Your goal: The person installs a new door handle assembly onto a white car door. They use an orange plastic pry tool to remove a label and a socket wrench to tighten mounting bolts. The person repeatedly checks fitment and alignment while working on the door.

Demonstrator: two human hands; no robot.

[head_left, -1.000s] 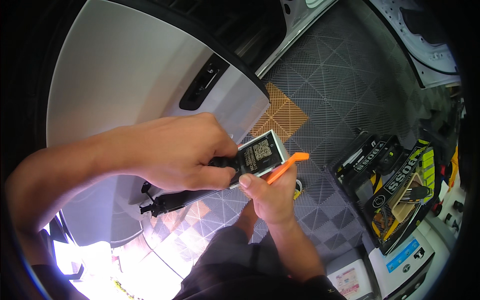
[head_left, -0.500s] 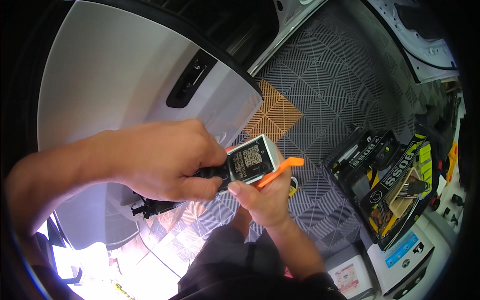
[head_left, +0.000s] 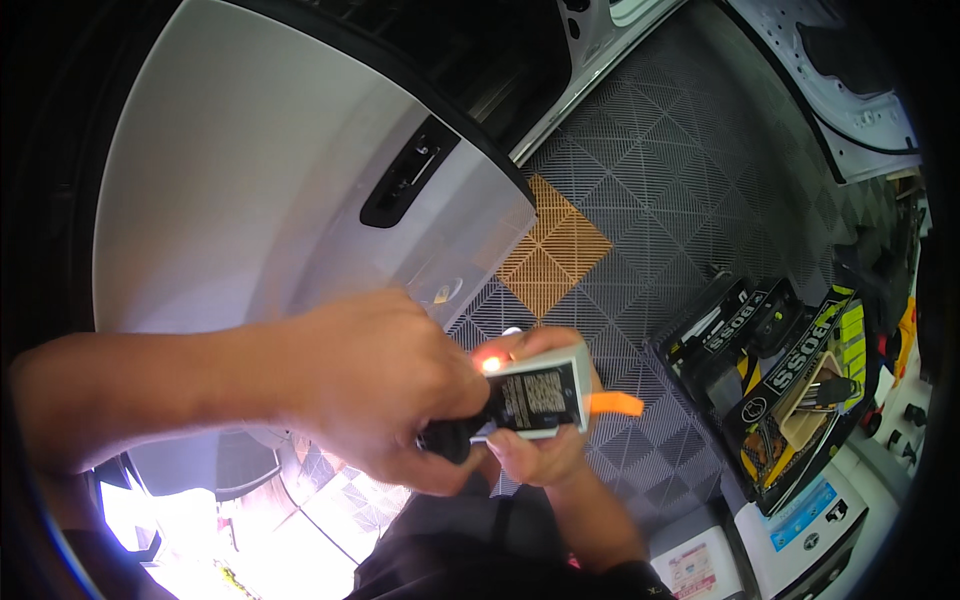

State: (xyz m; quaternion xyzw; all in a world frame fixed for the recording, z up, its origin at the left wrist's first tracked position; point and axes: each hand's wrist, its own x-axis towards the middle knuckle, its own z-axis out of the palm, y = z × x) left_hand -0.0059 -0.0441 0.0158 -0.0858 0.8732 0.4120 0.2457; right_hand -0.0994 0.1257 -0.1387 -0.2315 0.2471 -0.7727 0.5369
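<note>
In front of the car door, both hands are on a small white box-shaped device (head_left: pixel 583 375). On its face is a black label (head_left: pixel 530 400) with a square code, and an orange tab (head_left: pixel 615 403) sticks out at the right end. My right hand (head_left: pixel 545 455) is closed round the device, thumb on the near edge and fingers along the far side. The closed left hand (head_left: pixel 390 390) pinches a black piece (head_left: pixel 452 438) at the left end; whether it is joined to the device is hidden. A bright reddish light (head_left: pixel 491 364) glows at the far edge.
A silver car door (head_left: pixel 250 180) with a black handle recess (head_left: pixel 410 172) fills the upper left. On the right, an open black tool case (head_left: pixel 790 370) stands by white boxes (head_left: pixel 810 520). Grey floor tiles (head_left: pixel 660 190) include an orange one (head_left: pixel 553 245). Strong light glares at lower left.
Both hands have come down and slightly right with the device, which now lies more level. A bright reddish glow has appeared at its far edge. The black piece shows more below my left fingers.
</note>
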